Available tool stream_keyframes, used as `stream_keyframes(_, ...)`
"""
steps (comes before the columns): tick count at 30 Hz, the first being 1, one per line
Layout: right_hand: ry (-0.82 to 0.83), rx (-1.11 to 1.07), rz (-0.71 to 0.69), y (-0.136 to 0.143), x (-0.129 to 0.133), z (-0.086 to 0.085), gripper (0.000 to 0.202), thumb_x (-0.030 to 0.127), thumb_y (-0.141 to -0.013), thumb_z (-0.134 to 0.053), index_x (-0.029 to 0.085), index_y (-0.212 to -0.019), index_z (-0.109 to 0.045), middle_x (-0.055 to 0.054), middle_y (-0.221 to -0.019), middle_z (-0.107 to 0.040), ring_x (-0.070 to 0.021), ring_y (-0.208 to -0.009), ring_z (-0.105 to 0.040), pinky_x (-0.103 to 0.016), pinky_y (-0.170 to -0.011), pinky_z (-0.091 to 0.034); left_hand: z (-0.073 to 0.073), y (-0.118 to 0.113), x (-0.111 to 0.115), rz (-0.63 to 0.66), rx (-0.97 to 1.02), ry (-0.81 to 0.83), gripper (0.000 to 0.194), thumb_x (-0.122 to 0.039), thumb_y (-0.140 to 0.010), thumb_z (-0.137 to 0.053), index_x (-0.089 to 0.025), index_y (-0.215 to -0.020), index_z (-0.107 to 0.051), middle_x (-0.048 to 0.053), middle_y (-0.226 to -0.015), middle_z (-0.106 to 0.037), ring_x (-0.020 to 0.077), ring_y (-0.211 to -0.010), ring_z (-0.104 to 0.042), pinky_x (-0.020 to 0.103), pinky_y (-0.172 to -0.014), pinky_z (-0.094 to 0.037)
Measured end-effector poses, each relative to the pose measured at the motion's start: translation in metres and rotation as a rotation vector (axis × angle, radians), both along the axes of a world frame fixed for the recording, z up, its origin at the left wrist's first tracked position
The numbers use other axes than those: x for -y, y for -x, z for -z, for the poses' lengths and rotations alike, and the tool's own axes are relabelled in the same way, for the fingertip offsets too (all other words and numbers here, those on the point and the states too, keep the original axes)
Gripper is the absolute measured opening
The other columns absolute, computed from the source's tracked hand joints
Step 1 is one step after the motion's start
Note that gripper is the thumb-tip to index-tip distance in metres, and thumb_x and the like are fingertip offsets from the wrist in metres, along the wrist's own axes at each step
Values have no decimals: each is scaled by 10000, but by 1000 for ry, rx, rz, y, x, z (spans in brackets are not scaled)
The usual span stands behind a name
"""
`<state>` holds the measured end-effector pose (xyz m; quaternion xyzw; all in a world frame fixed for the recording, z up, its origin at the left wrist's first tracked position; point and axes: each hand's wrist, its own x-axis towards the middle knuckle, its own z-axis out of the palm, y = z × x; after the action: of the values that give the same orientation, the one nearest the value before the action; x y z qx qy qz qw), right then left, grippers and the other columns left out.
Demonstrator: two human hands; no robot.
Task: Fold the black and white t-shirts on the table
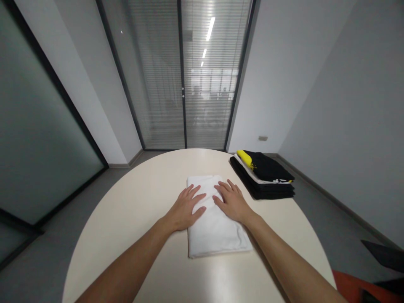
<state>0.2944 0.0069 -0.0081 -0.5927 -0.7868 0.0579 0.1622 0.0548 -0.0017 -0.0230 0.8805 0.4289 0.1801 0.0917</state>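
A white cloth (pixel 214 235), folded into a flat rectangle, lies on the round table in front of me; it looks like a garment, but its exact kind does not show. My left hand (pixel 186 208) rests on its left edge with the fingers spread. Across from it, my right hand (pixel 232 200) lies on the cloth's right side, palm down and fingers apart. Neither hand grips anything. Parts of the cloth's upper half are hidden under my fingers.
A stack of folded clothes (pixel 268 168), mostly black with white and yellow parts, stands at the right rear of the cream table (pixel 132 210). An orange-red chair (pixel 356 286) is at the lower right. Glass panels with blinds (pixel 158 84) rise behind the table.
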Motion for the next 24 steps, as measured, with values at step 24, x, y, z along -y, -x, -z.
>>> stream_keyframes(24,62,-104,-114,19,27,-16,696,604,-1013,-258,182,-1560,-342,-92,-1643,-254,-263,-1534,-170,-491,-1239,-168,-1,0,2,19,-43,42,597,-479,-971,-499,-233,-1509,-420,78,-1649,-260,331,-1543,-73,549,-1230,-184)
